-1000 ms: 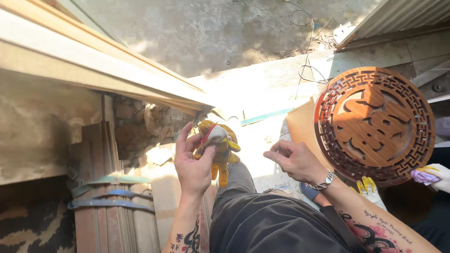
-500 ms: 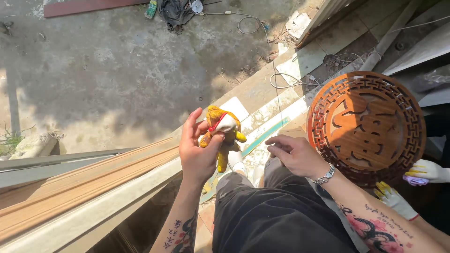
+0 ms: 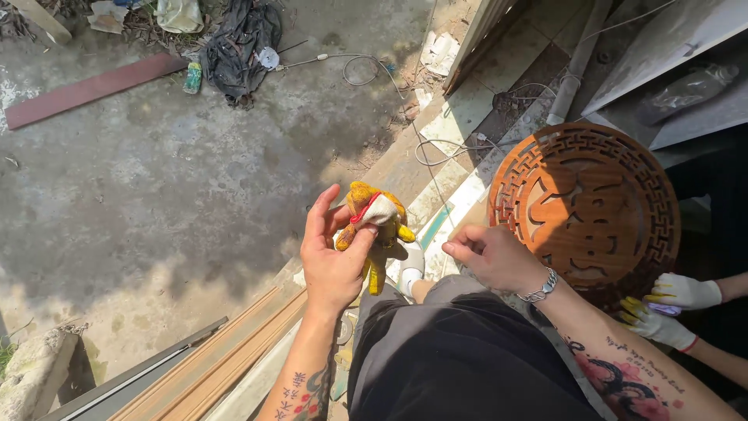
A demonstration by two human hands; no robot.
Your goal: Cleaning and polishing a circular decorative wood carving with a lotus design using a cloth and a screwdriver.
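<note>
Looking down from the head camera: the left hand (image 3: pixel 333 261) holds a bunched yellow work glove (image 3: pixel 374 226) with a white cuff and red trim, thumb pressed across it, the other fingers spread upward. The glove lies left of the carved disc (image 3: pixel 586 206), a round brown openwork wooden panel standing tilted on its edge. The right hand (image 3: pixel 492 257) hovers between glove and disc, just beside the disc's lower left rim, fingers curled loosely inward and holding nothing visible; a metal bracelet (image 3: pixel 539 287) circles its wrist. Below the disc's right rim, 2 gloved hands (image 3: pixel 668 308) of another person rest near its edge, gripping a small purple item. The person's black trousers (image 3: pixel 460 359) fill the foreground below the disc. Far left of the disc lies bare concrete ground (image 3: pixel 156 179) with wooden boards (image 3: pixel 226 362) along its lower edge.
</note>
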